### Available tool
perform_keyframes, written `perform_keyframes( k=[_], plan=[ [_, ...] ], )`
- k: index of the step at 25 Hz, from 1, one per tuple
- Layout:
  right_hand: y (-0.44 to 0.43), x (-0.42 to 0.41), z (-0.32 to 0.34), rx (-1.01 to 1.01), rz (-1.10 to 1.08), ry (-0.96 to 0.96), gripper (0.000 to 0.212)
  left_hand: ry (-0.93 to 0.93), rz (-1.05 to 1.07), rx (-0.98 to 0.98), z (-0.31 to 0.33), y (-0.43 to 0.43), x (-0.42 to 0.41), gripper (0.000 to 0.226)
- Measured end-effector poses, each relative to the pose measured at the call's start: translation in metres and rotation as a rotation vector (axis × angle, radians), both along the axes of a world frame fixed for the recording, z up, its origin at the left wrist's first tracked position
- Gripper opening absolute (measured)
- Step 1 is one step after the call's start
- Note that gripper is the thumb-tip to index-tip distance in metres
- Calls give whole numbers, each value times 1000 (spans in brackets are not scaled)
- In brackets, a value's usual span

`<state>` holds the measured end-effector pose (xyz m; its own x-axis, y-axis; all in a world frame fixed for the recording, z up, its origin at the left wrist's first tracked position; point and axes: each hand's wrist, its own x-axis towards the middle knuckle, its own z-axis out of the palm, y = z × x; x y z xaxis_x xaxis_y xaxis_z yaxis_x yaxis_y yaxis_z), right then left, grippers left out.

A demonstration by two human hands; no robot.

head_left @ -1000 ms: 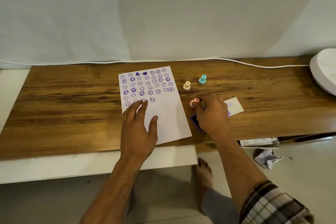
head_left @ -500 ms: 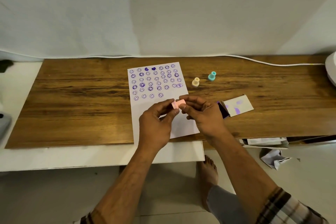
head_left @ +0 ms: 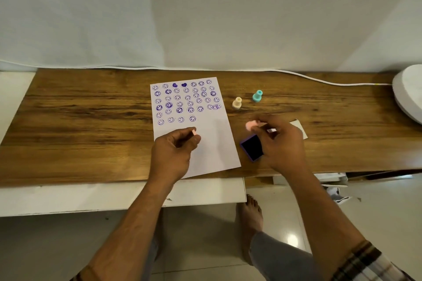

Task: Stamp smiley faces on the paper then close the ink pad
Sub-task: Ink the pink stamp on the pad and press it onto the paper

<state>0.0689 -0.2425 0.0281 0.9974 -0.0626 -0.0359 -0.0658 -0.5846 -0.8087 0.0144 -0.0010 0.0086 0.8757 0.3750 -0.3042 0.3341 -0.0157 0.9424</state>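
A white paper (head_left: 212, 143) lies on the wooden table (head_left: 91, 125), its upper half filled with purple smiley stamps. My left hand (head_left: 173, 150) rests over the paper's lower left, fingers pinched on a small pink cap (head_left: 194, 132). My right hand (head_left: 280, 143) hovers to the right of the paper and holds a pink stamp (head_left: 251, 125), blurred by motion. Just below that stamp sits the open ink pad (head_left: 252, 147), dark purple, partly covered by my right hand. Its white lid (head_left: 300, 128) peeks out behind the hand.
A beige stamp (head_left: 237, 103) and a teal stamp (head_left: 257, 96) stand upright right of the paper. A white cable (head_left: 319, 81) runs along the table's back edge to a white round object (head_left: 408, 93) at far right. My bare foot (head_left: 250, 217) is on the floor below.
My hands, joined at the pink stamp half a second ago, have separated: the left keeps a pink cap over the paper, the right carried the stamp right, above the ink pad.
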Motion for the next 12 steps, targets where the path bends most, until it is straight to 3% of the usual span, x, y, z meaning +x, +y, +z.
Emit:
perform_keyframes(
  k=[5,12],
  plan=[
    [-23,-7,-27,-379,89,-90,22,-32,15,201,-8,12,2,31],
    [-11,-18,-44,-605,81,-235,25,-32,-2,294,-8,10,0,30]
  ],
)
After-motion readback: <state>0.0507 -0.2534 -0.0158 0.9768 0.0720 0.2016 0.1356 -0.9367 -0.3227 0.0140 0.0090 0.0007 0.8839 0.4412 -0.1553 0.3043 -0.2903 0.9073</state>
